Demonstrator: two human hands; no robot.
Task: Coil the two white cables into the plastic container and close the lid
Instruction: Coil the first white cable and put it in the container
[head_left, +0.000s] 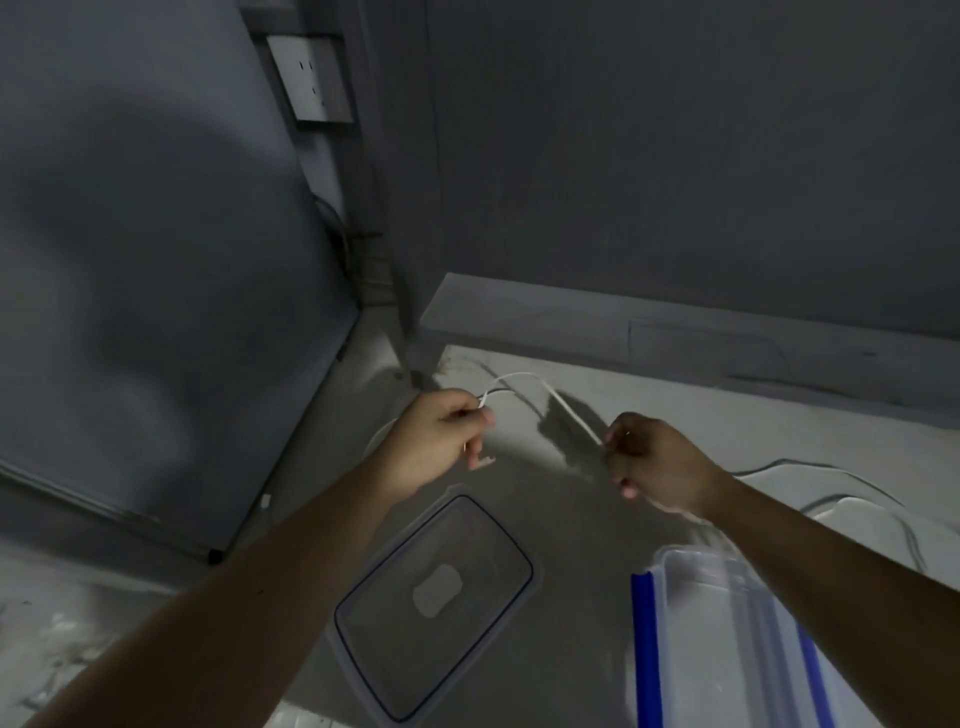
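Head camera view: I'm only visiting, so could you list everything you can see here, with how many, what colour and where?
white cable: one, white, strung between both hands above the floor
second cable: one, pale, lying on the floor at right
clear piece with dark rim: one, transparent, on the floor at centre
clear piece with blue clasps: one, transparent and blue, lower right; I cannot tell which piece is the lid
wall socket: one, grey, upper left
floor: grey
left hand: one, pinches the white cable
right hand: one, pinches the white cable
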